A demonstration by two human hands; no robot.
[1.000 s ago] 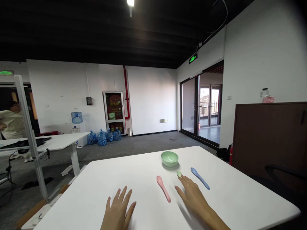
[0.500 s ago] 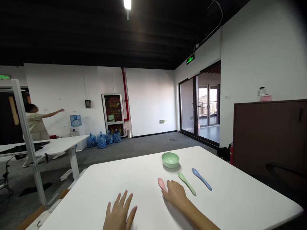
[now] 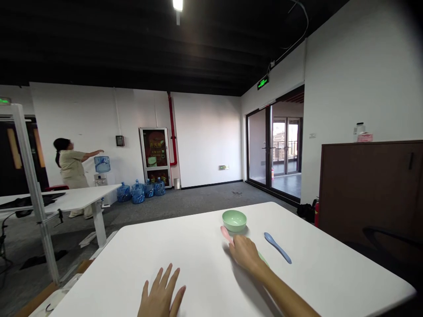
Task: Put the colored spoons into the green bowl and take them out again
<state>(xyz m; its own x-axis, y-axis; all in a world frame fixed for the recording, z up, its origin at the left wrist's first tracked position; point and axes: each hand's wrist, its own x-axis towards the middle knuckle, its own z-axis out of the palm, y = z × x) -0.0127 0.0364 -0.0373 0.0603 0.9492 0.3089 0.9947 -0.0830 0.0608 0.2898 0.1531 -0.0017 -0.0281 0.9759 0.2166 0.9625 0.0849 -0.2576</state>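
Surface: white table (image 3: 139,264), green bowl (image 3: 234,220)
Room: blue water jugs (image 3: 138,193) along far wall
Left hand (image 3: 161,295): spread open
Right hand (image 3: 244,253): closed on pink spoon (image 3: 226,234)

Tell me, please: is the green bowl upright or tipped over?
Upright: the green bowl sits level on the white table, its round rim level and its open side facing up.

White walls (image 3: 208,141), grey carpet (image 3: 198,198), glass balcony doors (image 3: 274,145).
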